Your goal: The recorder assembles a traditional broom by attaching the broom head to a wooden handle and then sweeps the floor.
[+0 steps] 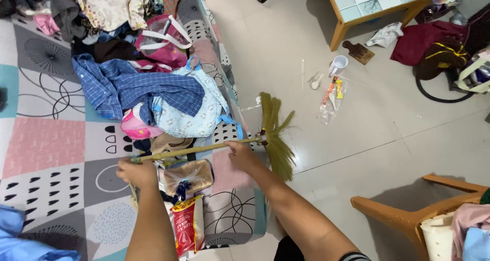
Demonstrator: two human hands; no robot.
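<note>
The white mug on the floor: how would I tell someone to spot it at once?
Start at the tiled wooden table at the top of the view and drop to the pale floor by its near leg. The white mug stands there beside a brown wooden board. It is the only upright, handled cup among the scattered plastic wrappers.

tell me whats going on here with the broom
A person holds a grass broom level in both hands: the left hand grips the end of the stick, the right hand grips near the bristle head. The broom hangs over the edge of a patterned bed piled with clothes. Small litter lies on the tiled floor beyond.
</note>
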